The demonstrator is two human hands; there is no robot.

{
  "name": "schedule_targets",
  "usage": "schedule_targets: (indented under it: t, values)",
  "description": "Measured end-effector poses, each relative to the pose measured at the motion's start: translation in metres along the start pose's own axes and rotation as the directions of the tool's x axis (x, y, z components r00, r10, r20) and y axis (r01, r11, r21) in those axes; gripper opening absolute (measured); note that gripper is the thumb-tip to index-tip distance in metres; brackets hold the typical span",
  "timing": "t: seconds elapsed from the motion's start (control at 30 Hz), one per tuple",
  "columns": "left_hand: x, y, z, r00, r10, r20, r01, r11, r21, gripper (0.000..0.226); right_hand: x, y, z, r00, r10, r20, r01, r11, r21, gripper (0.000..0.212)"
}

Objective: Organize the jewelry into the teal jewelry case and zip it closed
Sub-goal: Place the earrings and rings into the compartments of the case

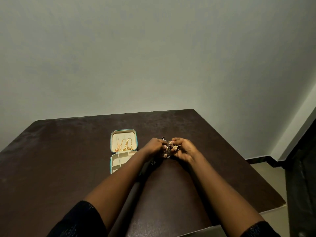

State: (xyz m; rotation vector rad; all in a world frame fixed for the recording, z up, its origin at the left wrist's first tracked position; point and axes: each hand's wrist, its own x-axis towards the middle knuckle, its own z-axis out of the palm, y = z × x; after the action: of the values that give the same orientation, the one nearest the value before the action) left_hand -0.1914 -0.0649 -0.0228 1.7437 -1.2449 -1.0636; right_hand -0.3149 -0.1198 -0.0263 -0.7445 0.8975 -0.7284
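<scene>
Jewelry point(168, 148): a tangled cluster with gold bell-shaped earrings, held above the table between the fingertips of both hands. Its smaller parts were too small to tell apart.

Left hand point(153, 146): fingers curled and pressed together, pinching the cluster's left side.

Right hand point(185, 148): fingers curled, pinching the cluster's right side, with one gold bell just beside the fingertips.

Case point(123, 130): teal, cream-lined, lying open on the table just left of the left fingers. The lid half lay farther from the person. The divided base half lay nearer, partly hidden behind the left forearm.

Chains point(124, 144): gold, hanging from the hooks inside the lid, left of the fingers.

Table point(68, 151): dark brown, beneath both hands.

Sleeves point(77, 221): dark, at the near ends of both forearms.

Wall point(153, 57): pale, beyond the fingers.
</scene>
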Motion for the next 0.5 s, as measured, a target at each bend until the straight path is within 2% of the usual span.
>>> schedule_targets:
  t: [0.13,0.3,0.37,0.43,0.5]
  values:
    - [0.007,-0.007,0.001,0.999,-0.021,-0.050,0.020,0.999,-0.034,0.028,0.004,0.002,-0.003,1.000,0.028,-0.007,-0.027,0.998,0.049,0.029]
    - [0.012,-0.009,0.007,0.988,-0.127,-0.090,0.118,0.988,-0.099,0.025,0.002,0.003,-0.007,0.993,0.109,0.035,-0.111,0.993,0.040,0.029]
    - [0.008,-0.005,0.009,0.984,-0.145,-0.100,0.138,0.988,-0.073,0.014,0.002,0.003,-0.007,0.994,0.106,0.027,-0.107,0.994,0.029,0.028]
    - [0.011,-0.008,0.010,0.979,-0.161,-0.123,0.158,0.987,-0.028,0.018,0.003,0.002,-0.007,0.996,0.085,0.031,-0.085,0.996,0.003,0.024]
    - [0.018,-0.013,0.009,0.978,-0.160,-0.136,0.164,0.986,0.013,0.009,0.002,0.000,-0.009,0.997,0.058,0.057,-0.054,0.996,-0.072,0.019]
